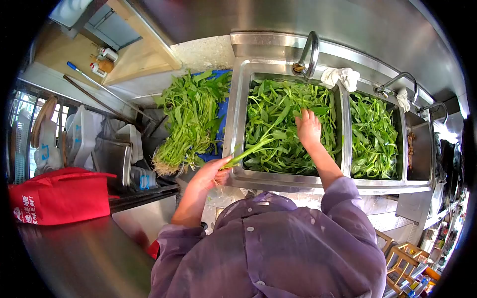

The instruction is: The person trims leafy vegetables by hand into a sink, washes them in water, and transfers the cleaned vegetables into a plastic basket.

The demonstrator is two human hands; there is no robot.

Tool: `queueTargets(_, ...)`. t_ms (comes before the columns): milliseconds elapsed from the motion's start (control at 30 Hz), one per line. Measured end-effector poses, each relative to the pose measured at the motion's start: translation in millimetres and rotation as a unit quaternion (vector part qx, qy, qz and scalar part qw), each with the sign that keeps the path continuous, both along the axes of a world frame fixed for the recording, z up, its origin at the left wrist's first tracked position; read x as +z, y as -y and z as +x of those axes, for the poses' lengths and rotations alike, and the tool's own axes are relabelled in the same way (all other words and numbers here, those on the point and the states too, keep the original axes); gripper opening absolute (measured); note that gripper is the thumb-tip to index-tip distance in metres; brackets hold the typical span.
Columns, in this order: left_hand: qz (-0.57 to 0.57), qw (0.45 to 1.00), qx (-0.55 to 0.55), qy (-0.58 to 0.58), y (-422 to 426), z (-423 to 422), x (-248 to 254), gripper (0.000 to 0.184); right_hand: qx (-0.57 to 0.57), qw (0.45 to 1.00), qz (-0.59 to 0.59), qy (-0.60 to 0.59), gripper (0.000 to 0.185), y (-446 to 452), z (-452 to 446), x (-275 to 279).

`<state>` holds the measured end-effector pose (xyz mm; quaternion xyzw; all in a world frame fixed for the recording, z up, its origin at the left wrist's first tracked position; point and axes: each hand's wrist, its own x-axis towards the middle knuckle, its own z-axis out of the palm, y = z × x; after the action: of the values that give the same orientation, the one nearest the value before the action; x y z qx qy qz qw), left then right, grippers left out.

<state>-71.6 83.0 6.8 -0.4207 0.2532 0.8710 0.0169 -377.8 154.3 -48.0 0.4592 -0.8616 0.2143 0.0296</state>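
Green and hollow-looking, a water spinach stem slants across the left rim of the large sink basin, its root end at 8 o'clock and its leafy end toward 2. The left hand grips the lower end, pale root-like strands hanging beneath. The right hand looks open, fingers a little bent over the loose greens in that basin (whether a leaf touches its palm, I cannot tell). Should the left grip slacken, the rooted end could slip down outside the steel rim or drop grit among the leaves; a careless sweep by the right could drag sprigs over the front edge, since they lie loose and crowded. From the stem, a rooted heap lies at 10 o'clock on blue plastic, a curved faucet stands at 1, and more greens fill the basin at 3.
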Motion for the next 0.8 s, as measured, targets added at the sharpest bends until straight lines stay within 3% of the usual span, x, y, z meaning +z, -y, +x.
queueTargets(33,-0.001,1.000,-0.003,0.012,3,1,0,0.034,0.038,0.992,-0.069,-0.102,0.020,-3,4,14)
queueTargets(100,0.000,1.000,-0.006,0.025,5,0,1,0.034,0.153,0.975,-0.107,-0.122,0.019,-5,25,47)
queueTargets(133,-0.006,1.000,-0.015,0.026,6,-2,2,0.034,0.263,0.955,-0.103,-0.089,0.020,-4,32,50)
queueTargets(200,-0.023,0.999,-0.039,0.011,6,-8,6,0.035,0.416,0.890,-0.167,-0.085,0.019,-7,56,64)
queueTargets(300,-0.066,0.996,-0.046,0.027,7,-13,11,0.034,0.470,0.881,0.018,0.038,0.014,-8,64,44)
queueTargets(333,-0.067,0.996,-0.044,0.028,6,-15,12,0.034,0.472,0.881,0.017,0.038,0.014,-5,65,33)
queueTargets(400,-0.071,0.997,-0.015,0.005,3,-20,15,0.034,0.407,0.878,-0.102,0.230,0.011,-1,62,7)
queueTargets(433,-0.071,0.997,-0.013,0.004,2,-21,15,0.034,0.302,0.857,-0.149,0.389,0.009,5,54,12)
queueTargets(467,-0.084,0.996,-0.012,0.006,1,-22,15,0.033,0.047,0.804,-0.110,0.582,0.010,10,37,19)
queueTargets(500,-0.097,0.995,-0.011,0.009,0,-21,15,0.032,-0.058,0.822,-0.086,0.560,0.011,14,27,36)
queueTargets(533,-0.098,0.995,-0.009,0.010,1,-20,14,0.032,0.056,0.949,-0.062,0.304,0.011,13,16,20)
queueTargets(567,-0.124,0.991,-0.019,0.039,3,-20,11,0.032,0.164,0.986,-0.032,0.020,0.011,12,9,5)
queueTargets(633,-0.144,0.987,-0.032,0.066,2,-23,7,0.031,0.342,0.920,-0.120,-0.152,0.013,10,36,28)
queueTargets(700,-0.162,0.984,-0.047,0.057,2,-32,6,0.024,0.461,0.883,-0.015,-0.085,0.010,-2,74,59)
queueTargets(767,-0.175,0.981,-0.049,0.067,-2,-43,15,0.023,0.454,0.882,-0.077,0.093,0.013,-11,100,34)
queueTargets(800,-0.164,0.985,-0.037,0.041,-4,-43,15,0.024,0.454,0.883,-0.077,0.092,0.013,-13,103,35)
